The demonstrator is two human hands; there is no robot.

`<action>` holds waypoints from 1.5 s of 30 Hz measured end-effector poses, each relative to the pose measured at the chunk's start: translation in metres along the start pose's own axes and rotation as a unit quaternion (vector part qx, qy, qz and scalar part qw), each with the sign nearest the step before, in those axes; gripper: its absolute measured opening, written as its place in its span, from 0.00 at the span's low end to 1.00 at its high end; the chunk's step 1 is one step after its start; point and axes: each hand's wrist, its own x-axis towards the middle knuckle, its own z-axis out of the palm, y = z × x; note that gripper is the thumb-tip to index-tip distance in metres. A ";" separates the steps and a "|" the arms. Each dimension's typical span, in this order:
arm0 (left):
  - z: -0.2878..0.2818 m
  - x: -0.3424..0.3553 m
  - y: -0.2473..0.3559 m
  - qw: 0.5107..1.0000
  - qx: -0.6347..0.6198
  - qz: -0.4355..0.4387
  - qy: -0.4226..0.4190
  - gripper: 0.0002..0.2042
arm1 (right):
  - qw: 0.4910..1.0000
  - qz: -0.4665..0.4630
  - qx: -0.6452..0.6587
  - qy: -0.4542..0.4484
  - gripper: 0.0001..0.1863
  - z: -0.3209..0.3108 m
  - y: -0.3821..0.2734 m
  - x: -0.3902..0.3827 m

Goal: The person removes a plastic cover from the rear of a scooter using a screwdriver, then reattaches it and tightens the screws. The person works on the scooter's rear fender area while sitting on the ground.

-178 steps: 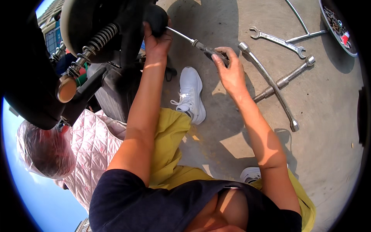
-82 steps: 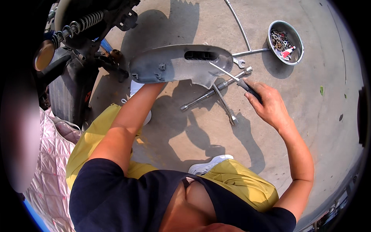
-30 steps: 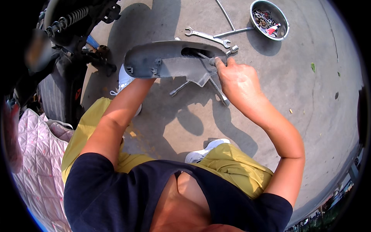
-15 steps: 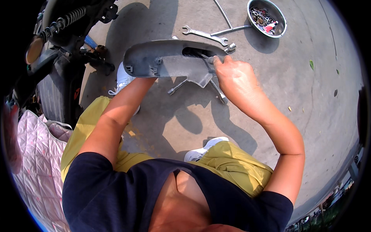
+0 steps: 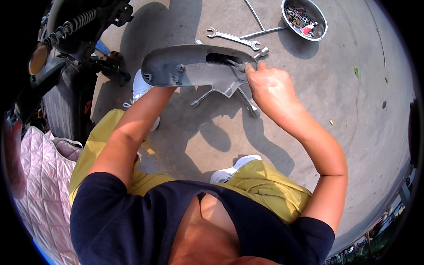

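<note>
On the floor lie a double-ended wrench and a green leaf. A metal bowl holds small parts. At left is a pink quilted cloth.

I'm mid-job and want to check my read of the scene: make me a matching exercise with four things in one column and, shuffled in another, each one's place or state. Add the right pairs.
Things
1. Metal bowl
2. Screwdriver
3. Open-ended wrench
4. Cross-shaped wrench

Places or states
A. Partly hidden beneath the grey cover
B. Holding small metal pieces
C. On the ground, both ends visible
D. Gripped in the right hand

Right pairs: 1-B, 2-D, 3-C, 4-A
</note>
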 end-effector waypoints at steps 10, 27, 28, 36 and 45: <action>0.002 -0.001 0.001 1.000 0.002 -0.005 -0.004 0.20 | 1.000 -0.016 0.007 -0.002 0.11 0.001 0.000 -0.002; 0.004 0.001 -0.003 1.000 -0.006 -0.010 -0.019 0.20 | 1.000 -0.019 -0.015 -0.020 0.17 0.008 -0.003 0.002; 0.004 0.001 -0.005 1.000 -0.006 -0.010 -0.020 0.20 | 1.000 -0.016 -0.017 -0.016 0.17 0.008 -0.002 0.000; 0.006 -0.004 -0.003 1.000 -0.010 -0.012 -0.025 0.21 | 0.999 -0.021 -0.019 -0.014 0.18 0.005 0.001 -0.003; 0.005 -0.003 -0.004 0.999 -0.014 -0.011 -0.028 0.21 | 1.000 -0.016 -0.017 -0.020 0.08 -0.011 -0.003 -0.007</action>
